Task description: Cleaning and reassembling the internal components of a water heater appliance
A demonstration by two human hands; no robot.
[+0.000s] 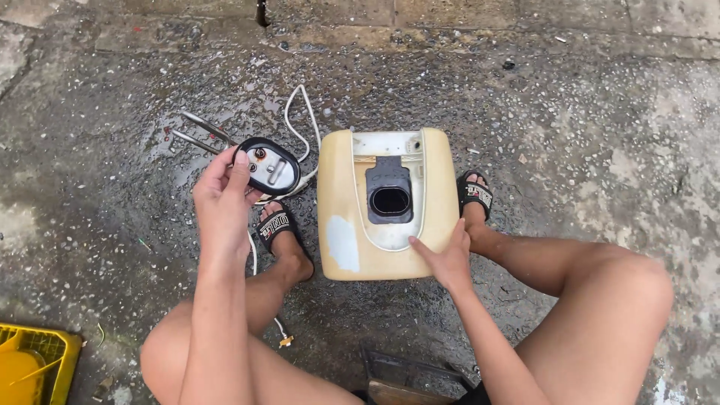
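On wet concrete, a person squats over a dismantled appliance. Nearest the camera, at bottom left of the frame, a yellow crate [52, 349] holds a yellow object that cannot be identified; a dark tray [409, 371] lies at bottom centre between the knees. At centre, the right hand [448, 259] lies flat, fingers spread, on the lower right corner of a cream casing [341, 225], apparently steadying it. The casing lies face up, its black-rimmed oval opening [390, 200] showing nothing but a dark hollow. Left of centre, the left hand [223, 202] grips an oval heating plate [270, 166], tilted up as if for inspection. Beyond, its metal rods [196, 131] point toward upper left, beside a looping white cable [300, 127].
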